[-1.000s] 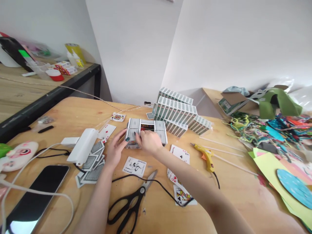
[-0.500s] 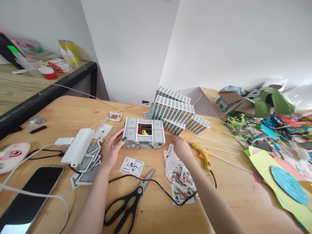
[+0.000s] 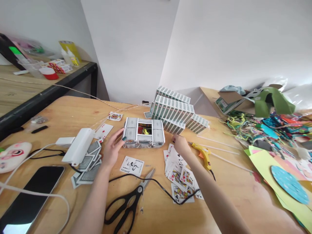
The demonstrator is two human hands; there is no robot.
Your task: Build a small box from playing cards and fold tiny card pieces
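Observation:
A box covered in playing cards [image 3: 131, 126] lies in the middle of the table, with a square opening in its top that shows coloured things inside. My left hand [image 3: 113, 148] holds its left side, fingers along the edge and thumb at the near corner. To the right of the box, just above the table, my right hand [image 3: 181, 145] is closed with its fingertips curled together; whatever they pinch, if anything, is hidden. Beneath its wrist lie fanned, face-up playing cards [image 3: 175, 175]. A yellow glue gun [image 3: 206, 159] rests just right of that hand.
Black-handled scissors [image 3: 136, 195] and a joker card [image 3: 132, 166] lie in front. Stacked card packs [image 3: 173, 109] stand behind the box. Left are a white power strip [image 3: 79, 146], face-down cards [image 3: 91, 172] and a phone [image 3: 31, 198]. Coloured paper [image 3: 273, 175] lies right.
My right hand has shifted slightly, and its fingers are curled in more tightly. My left hand and the box look unchanged.

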